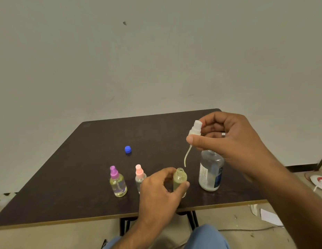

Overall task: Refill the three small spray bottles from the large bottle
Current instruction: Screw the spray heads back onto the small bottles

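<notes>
My left hand grips an open small bottle of yellowish liquid, upright near the table's front edge. My right hand pinches its white spray top in the air above, with the dip tube hanging just over the bottle's mouth. The large clear bottle, uncapped, stands to the right, partly behind my right hand. A purple-topped spray bottle and a pink-topped spray bottle stand to the left. The blue cap lies farther back.
The dark table ends close in front of me, with my knees below its edge. A wall rises behind it. On the floor at right lie white paper scraps and a red and white object.
</notes>
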